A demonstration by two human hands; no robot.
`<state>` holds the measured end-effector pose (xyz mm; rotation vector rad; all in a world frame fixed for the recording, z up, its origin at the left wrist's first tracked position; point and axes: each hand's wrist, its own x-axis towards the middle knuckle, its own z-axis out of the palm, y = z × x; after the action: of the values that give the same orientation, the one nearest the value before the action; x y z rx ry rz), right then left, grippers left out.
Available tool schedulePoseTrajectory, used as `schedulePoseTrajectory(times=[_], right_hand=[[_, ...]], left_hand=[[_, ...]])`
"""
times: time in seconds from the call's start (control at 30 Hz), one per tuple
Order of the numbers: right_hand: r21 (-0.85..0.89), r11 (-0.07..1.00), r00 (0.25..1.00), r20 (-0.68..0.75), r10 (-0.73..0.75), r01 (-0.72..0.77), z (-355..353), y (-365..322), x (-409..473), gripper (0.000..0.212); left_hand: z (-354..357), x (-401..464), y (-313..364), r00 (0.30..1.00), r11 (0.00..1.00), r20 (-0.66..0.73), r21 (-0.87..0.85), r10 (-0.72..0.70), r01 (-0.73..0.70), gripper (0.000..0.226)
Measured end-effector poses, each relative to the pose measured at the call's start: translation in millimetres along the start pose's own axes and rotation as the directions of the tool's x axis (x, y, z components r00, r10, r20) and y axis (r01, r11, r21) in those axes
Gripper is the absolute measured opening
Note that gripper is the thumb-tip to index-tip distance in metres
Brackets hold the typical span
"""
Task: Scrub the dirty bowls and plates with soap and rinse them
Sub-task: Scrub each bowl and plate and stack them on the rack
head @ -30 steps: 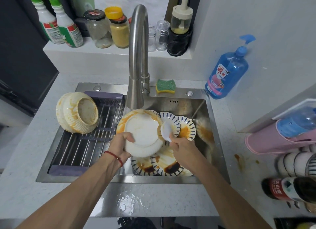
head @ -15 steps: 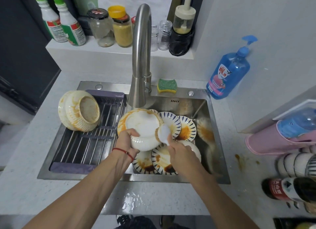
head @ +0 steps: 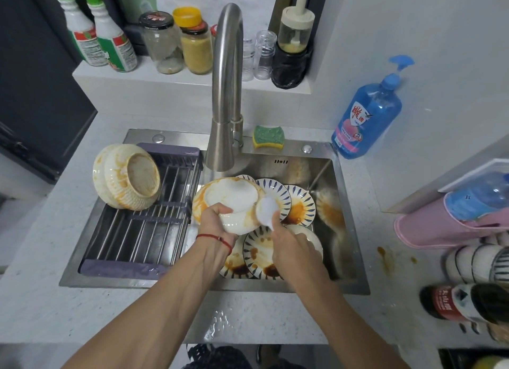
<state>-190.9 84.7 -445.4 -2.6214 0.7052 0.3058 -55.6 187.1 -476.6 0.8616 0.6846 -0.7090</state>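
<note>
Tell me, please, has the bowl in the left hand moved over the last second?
Yes. The bowl has tipped from near face-on to show its outer side, and sits slightly lower below the faucet spout in the left hand.

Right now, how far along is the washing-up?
Early. No clean dish shows. In hand: the left hand holds a sauce-smeared white bowl over the sink, while the right hand scrubs it with a white foamy scrubber. Left: the stained patterned plates in the basin and the stacked dirty bowls on the rack. The faucet shows no running water.
</note>
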Motion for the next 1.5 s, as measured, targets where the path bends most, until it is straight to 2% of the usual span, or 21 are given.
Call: schedulePoseTrajectory(times=[0.07,0.17,0.3,0.4,0.53,0.6,0.63,0.67,0.73,0.8,0.87,0.97,1.03,1.1,1.13,1.2,1.27,1.4,1.5], right_hand=[[-0.016,1.0,1.0,0.001,-0.002,0.002,0.5,-1.3,-1.2,0.077],[-0.001,0.996,0.996,0.017,-0.086,0.086,3.2,-12.5,-15.9,0.079],[-0.023,1.0,1.0,-0.031,-0.005,0.004,1.0,-2.9,-6.3,0.078],[0.007,0.995,0.995,-0.011,-0.097,0.097,8.1,-12.7,-23.4,0.08],[-0.014,1.0,0.999,-0.032,0.017,-0.017,2.7,-0.7,-5.7,0.076],[-0.032,0.999,1.0,0.013,-0.027,0.028,2.6,-3.0,-14.5,0.076],[-0.034,0.999,0.999,0.039,-0.036,0.037,-0.1,-1.5,-15.9,0.072],[-0.023,1.0,0.999,0.048,-0.018,0.019,-5.1,4.1,-10.5,0.069],[0.006,0.999,0.999,0.012,0.038,-0.038,-11.8,16.3,3.8,0.062],[0.079,0.994,0.997,0.019,0.08,-0.081,-15.8,15.0,11.6,0.056],[0.123,0.988,0.993,0.088,0.082,-0.092,-14.7,9.9,19.3,0.052],[0.169,0.98,0.992,0.087,0.094,-0.108,-16.4,-0.1,37.5,0.051],[0.207,0.978,0.994,0.104,0.013,-0.034,-18.5,-10.7,32.2,0.051],[0.169,0.985,0.988,0.139,-0.07,0.046,-19.9,-10.8,16.7,0.05],[0.137,0.989,0.987,0.144,-0.068,0.048,-21.8,-4.2,16.5,0.05],[0.084,0.996,0.992,0.122,0.025,-0.035,-26.0,7.8,31.7,0.05],[0.096,0.994,0.995,0.082,0.049,-0.057,-26.5,2.1,36.5,0.053],[0.087,0.99,0.99,0.081,-0.115,0.108,-22.8,-8.2,9.3,0.055],[0.052,0.999,0.996,0.092,0.005,-0.009,-32.2,7.7,28.5,0.055]], left_hand=[[2.9,-0.9,-1.8,1.0,1.0,0.013,-0.02,0.004,-0.003,0.064],[5.4,-1.7,-2.5,1.0,1.0,0.025,-0.025,-0.002,0.003,0.071],[7.3,0.1,-3.6,1.0,0.997,0.011,-0.074,-0.004,0.005,0.07],[9.3,1.7,-3.7,1.0,0.998,0.007,-0.067,-0.008,0.009,0.077],[8.6,4.1,-5.0,0.999,0.998,-0.017,-0.06,0.027,-0.028,0.076],[6.2,3.2,-5.0,0.998,0.998,-0.042,0.028,0.049,-0.048,0.092],[5.8,1.3,-4.7,0.996,0.996,-0.058,0.063,0.071,-0.067,0.091],[5.5,-0.7,-4.6,0.991,0.99,-0.07,0.088,0.113,-0.107,0.078],[5.2,-10.3,-4.5,0.974,0.948,-0.062,0.248,0.219,-0.198,0.05],[1.3,-12.4,-7.1,0.95,0.845,0.056,0.442,0.308,-0.301,0.056],[-1.9,-13.0,-10.3,0.926,0.752,0.17,0.543,0.336,-0.373,0.062],[-2.1,-9.6,-8.5,0.916,0.703,0.238,0.588,0.322,-0.4,0.068],[-3.5,-8.5,-2.3,0.916,0.713,0.259,0.576,0.305,-0.4,0.068],[-8.3,-6.2,5.0,0.921,0.742,0.276,0.549,0.273,-0.385,0.068],[-10.1,-6.5,6.3,0.92,0.742,0.295,0.548,0.26,-0.385,0.066],[-7.7,-10.5,5.1,0.914,0.72,0.331,0.573,0.235,-0.392,0.066],[-5.1,-11.2,3.5,0.914,0.71,0.341,0.587,0.219,-0.389,0.066],[-10.3,-5.8,13.5,0.925,0.757,0.341,0.556,0.169,-0.344,0.069],[-10.6,-7.8,9.2,0.927,0.75,0.347,0.573,0.143,-0.33,0.071]])
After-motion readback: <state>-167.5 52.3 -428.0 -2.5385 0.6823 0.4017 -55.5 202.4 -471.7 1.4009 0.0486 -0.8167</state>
